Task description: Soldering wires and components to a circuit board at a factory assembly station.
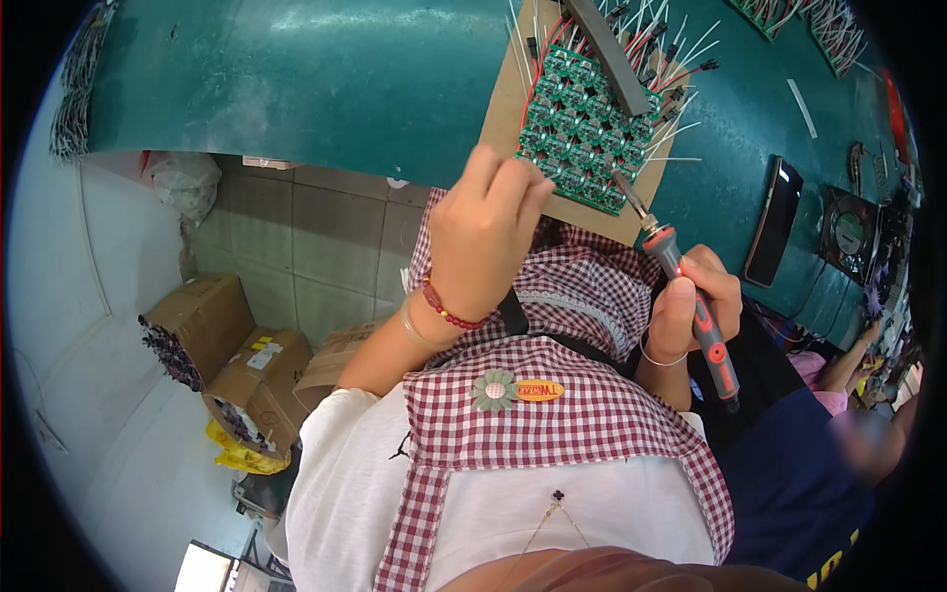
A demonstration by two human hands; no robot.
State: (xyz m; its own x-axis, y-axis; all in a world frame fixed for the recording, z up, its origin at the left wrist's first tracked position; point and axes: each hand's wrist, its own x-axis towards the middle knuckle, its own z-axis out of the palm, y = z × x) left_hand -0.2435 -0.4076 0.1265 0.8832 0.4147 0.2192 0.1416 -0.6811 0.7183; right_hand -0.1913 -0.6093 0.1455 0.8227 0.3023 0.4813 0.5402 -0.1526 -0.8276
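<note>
A panel of small green circuit boards (582, 128) lies on a brown cardboard sheet (506, 94) at the table's near edge. White, red and black wires fan out from its far and right sides. A dark grey bar (614, 64) rests across the upper part of the panel. My right hand (698, 301) grips a grey and red soldering iron (663, 247), its tip over the panel's lower right part. Beside the panel's left edge, my left hand (490, 222) is closed with fingertips pinched together; whatever is between them is hidden.
On the green table (296, 79), a phone (774, 222) and a small black fan (850, 232) sit to the right. More wired boards (834, 35) lie at the far right. Cardboard boxes (202, 306) stand on the floor at left. Another person's arm (846, 365) shows at the right.
</note>
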